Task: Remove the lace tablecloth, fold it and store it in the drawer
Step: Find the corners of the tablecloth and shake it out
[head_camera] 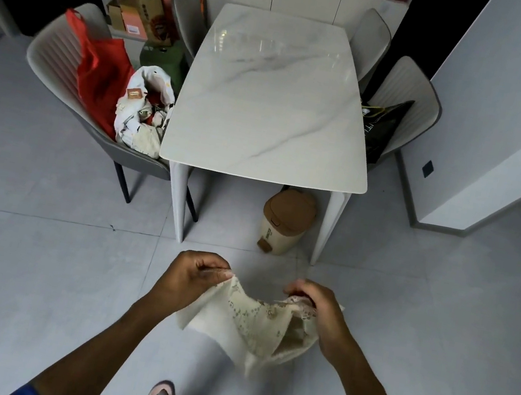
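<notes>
With my left hand (194,278) and right hand (319,312) each pinched closed on the lace tablecloth (250,324), the slack middle may sag and skew the fold.

Cream floral lace tablecloth (259,322), grey-veined white marble table (275,95), red bag (100,71).

— Where's the lace tablecloth (251,321) on my feed?

— I see it low and near, right of centre, held up in the air above the floor, well apart from the desk (275,102).

— What does it look like?

— Cream cloth, bunched and partly folded. A plain smooth panel hangs on the left; a floral lace patch shows in the middle and right.

— Its pose?

— Its top edge is stretched between two pinched points, sagging between them, and the lower part droops to a loose point.
</notes>
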{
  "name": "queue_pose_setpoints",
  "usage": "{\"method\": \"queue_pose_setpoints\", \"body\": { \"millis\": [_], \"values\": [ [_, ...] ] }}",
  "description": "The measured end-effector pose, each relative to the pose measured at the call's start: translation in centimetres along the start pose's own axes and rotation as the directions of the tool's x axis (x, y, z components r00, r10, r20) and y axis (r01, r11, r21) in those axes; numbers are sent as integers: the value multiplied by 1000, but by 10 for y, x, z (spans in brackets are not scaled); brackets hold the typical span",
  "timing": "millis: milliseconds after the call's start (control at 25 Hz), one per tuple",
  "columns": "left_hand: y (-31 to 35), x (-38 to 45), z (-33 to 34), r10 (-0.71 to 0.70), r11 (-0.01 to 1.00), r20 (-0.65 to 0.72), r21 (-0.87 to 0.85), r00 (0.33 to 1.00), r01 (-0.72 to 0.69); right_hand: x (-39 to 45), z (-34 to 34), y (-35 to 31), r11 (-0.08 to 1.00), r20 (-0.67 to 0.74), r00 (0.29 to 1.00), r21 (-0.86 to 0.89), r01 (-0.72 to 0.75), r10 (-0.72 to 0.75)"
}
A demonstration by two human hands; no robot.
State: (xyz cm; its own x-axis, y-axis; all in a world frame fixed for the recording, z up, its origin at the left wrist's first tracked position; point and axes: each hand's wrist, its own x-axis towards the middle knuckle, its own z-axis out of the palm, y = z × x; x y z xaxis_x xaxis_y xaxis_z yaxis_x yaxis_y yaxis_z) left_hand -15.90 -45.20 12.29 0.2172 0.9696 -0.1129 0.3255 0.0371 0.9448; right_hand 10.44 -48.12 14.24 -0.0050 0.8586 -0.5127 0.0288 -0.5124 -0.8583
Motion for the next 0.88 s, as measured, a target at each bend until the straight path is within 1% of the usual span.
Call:
{"method": "queue_pose_setpoints", "body": {
  "millis": [40, 80, 120, 160, 200, 320, 400, 480, 520, 560, 600, 680, 760, 800, 880],
  "values": [
    [1, 2, 1, -19, 1000, -83, 13, 996, 20, 0, -3, 4, 998, 10, 1000, -59, -11, 11],
    [0, 4, 0, -12, 998, -168, 63, 986, 23, 1, -6, 9, 993, 20, 1000, -115, -8, 11],
    [-2, 6, -2, -3, 994, -227, 106, 974, 27, 1, -8, 11, 988, 38, 999, -157, -3, 9],
    [-3, 9, -6, -2, 990, -245, 134, 969, 36, 1, -11, 14, 982, 63, 998, -191, -4, 17],
    [-2, 12, -11, -10, 987, -217, 154, 976, 45, 1, -13, 16, 975, 93, 995, -223, -14, 35],
    [1, 20, -24, -64, 974, -49, 214, 997, 73, 2, -20, 22, 935, 183, 976, -352, -45, 116],
    [2, 25, -33, -147, 971, -49, 182, 988, 154, 5, -23, 27, 914, 193, 970, -400, -62, 150],
    [0, 29, -38, -220, 951, -98, 199, 971, 235, 7, -26, 31, 898, 187, 968, -433, -72, 168],
    [-1, 30, -38, -231, 947, -130, 199, 964, 253, 8, -27, 33, 885, 194, 966, -461, -64, 171],
    [-3, 31, -39, -225, 954, -177, 159, 958, 253, 9, -27, 35, 867, 202, 966, -496, -42, 163],
    [-4, 31, -39, -220, 966, -241, 81, 945, 245, 9, -26, 36, 851, 195, 970, -525, -20, 143],
    [-10, 29, -44, -251, 968, -382, -87, 889, 236, 10, -23, 37, 840, 117, 992, -542, 24, 46],
    [-23, 24, -52, -323, 946, -473, -201, 820, 256, 12, -20, 37, 873, -1, 998, -484, 58, -67],
    [-31, 20, -55, -362, 931, -497, -227, 788, 285, 13, -19, 37, 889, -47, 993, -453, 72, -105],
    [-44, 13, -60, -402, 915, -531, -252, 746, 314, 15, -14, 35, 913, -115, 984, -400, 77, -133]
  ]
}}
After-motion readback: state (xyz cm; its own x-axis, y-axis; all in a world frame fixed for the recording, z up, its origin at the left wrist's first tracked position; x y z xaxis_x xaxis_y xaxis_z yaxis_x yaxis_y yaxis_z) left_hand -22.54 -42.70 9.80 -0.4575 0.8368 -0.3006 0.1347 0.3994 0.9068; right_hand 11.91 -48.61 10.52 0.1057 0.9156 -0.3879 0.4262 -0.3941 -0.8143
